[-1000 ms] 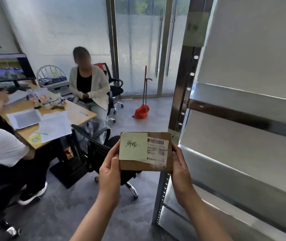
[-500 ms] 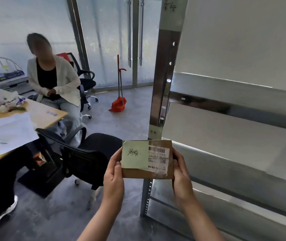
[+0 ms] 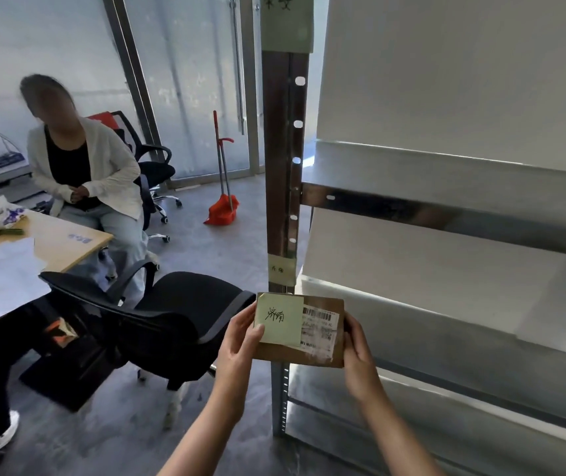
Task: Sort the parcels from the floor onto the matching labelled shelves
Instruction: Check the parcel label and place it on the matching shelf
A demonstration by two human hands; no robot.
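Observation:
A flat brown cardboard parcel (image 3: pixel 295 357) is held in front of the metal shelf post (image 3: pixel 280 173). It carries a pale green handwritten note and a white barcode label. My left hand (image 3: pixel 238 341) grips its left edge and my right hand (image 3: pixel 360 355) grips its right edge. Just above the parcel, a small handwritten label (image 3: pixel 281 269) is stuck on the post. Another green label (image 3: pixel 286 20) sits at the post's top. The shelves (image 3: pixel 446 331) to the right look bare.
A black office chair (image 3: pixel 171 314) stands close on my left. A wooden table (image 3: pixel 65 242) with papers is beyond it. A person in a white cardigan (image 3: pixel 86 173) sits by the table. A red dustpan with broom (image 3: pixel 223 207) leans near the glass doors.
The view has swung right and closer to the shelf post. The parcel stays in both hands and now sits just under the small post label.

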